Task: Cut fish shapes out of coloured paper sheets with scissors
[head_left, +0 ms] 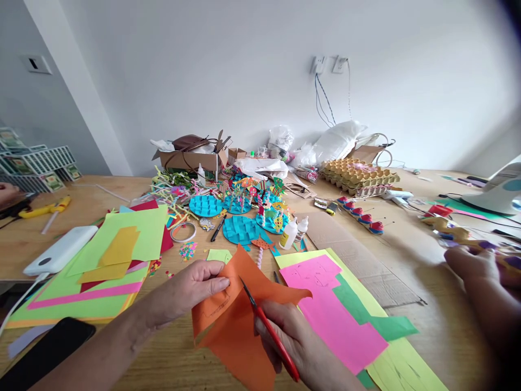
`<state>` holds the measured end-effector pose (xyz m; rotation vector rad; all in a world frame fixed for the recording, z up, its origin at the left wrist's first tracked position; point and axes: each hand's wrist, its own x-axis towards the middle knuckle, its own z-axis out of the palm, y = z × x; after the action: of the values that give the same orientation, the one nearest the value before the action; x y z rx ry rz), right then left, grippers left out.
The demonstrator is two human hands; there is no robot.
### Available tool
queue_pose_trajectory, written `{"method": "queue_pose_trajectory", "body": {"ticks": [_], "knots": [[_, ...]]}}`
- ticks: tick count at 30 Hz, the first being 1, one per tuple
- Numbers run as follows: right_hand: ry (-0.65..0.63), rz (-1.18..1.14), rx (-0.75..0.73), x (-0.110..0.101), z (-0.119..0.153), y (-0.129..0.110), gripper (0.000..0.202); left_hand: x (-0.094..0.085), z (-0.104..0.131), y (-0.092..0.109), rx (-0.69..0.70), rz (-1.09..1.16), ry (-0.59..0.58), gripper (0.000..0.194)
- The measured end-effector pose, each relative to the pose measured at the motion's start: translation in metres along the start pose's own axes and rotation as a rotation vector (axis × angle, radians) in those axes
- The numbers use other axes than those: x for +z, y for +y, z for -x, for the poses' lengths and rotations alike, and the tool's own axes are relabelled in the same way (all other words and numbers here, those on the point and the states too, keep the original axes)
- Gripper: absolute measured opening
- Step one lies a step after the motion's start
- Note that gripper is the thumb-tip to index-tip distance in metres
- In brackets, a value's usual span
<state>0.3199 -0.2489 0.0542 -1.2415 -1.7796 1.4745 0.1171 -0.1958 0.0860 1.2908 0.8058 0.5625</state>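
Observation:
My left hand (202, 281) pinches the upper edge of an orange sheet of paper (244, 347), thumb in front. Pencil lines show on the part below that thumb. In my right hand (288, 326) is a pair of red-handled scissors (273, 332), with the dark blades on the orange paper near its upper middle. The sheet bends and curls around the cut. Just right of it lies a pink sheet (334, 320) with drawn outlines, over green paper (354, 301) and yellow-green sheets (407, 358). Behind my hands stand blue paper discs (242, 230) with small paper fish on twisted stems.
White glue bottles (288, 233), a black marker (218, 228) and a tape roll (183, 232) stand or lie beyond the paper. Stacked coloured sheets (122, 217), a white power bank (61, 250) and a phone (52, 353) are left. Another person's hand (474, 263) works at right.

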Motion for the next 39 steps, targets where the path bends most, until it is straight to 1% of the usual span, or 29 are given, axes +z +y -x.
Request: {"method": "queue_pose_trajectory", "body": {"ticks": [3, 6, 9, 12, 16, 20, 23, 27, 31, 35, 37, 39], "knots": [[-0.011, 0.013, 0.022, -0.001, 0.000, 0.001, 0.036, -0.002, 0.000, -0.001, -0.030, 0.011, -0.021, 0.022], [-0.032, 0.056, 0.010, -0.002, 0.000, 0.001, 0.034, -0.004, 0.000, 0.000, -0.058, -0.008, -0.047, 0.020], [-0.058, 0.070, -0.011, -0.004, -0.001, 0.001, 0.033, -0.004, -0.001, 0.001, -0.045, -0.141, -0.064, 0.018], [-0.076, 0.055, -0.009, -0.004, -0.003, 0.002, 0.031, -0.005, -0.002, 0.004, -0.018, -0.297, -0.043, 0.018], [-0.082, 0.063, 0.002, -0.004, -0.004, 0.001, 0.031, -0.004, -0.003, 0.007, -0.016, -0.381, -0.010, 0.023], [-0.072, 0.129, 0.016, -0.005, -0.003, 0.000, 0.031, -0.005, -0.003, 0.007, -0.079, -0.316, -0.057, 0.020], [-0.085, 0.113, 0.007, -0.005, -0.003, 0.000, 0.029, -0.005, -0.004, 0.005, -0.141, -0.225, -0.104, 0.017], [-0.081, 0.050, -0.028, -0.004, -0.004, 0.001, 0.027, -0.004, -0.007, 0.003, -0.128, -0.206, -0.149, 0.015], [-0.070, 0.048, -0.042, -0.004, -0.005, 0.005, 0.030, -0.002, -0.011, 0.000, -0.119, -0.170, -0.217, 0.014], [-0.046, 0.051, -0.078, -0.002, -0.005, 0.012, 0.034, 0.000, -0.013, -0.006, -0.096, -0.203, -0.189, 0.016], [-0.043, -0.002, -0.077, 0.001, -0.005, 0.018, 0.034, 0.000, -0.012, -0.012, -0.087, -0.195, -0.161, 0.019], [-0.024, -0.081, -0.053, 0.005, -0.005, 0.027, 0.033, -0.001, -0.010, -0.021, -0.109, -0.125, -0.139, 0.017]]}}
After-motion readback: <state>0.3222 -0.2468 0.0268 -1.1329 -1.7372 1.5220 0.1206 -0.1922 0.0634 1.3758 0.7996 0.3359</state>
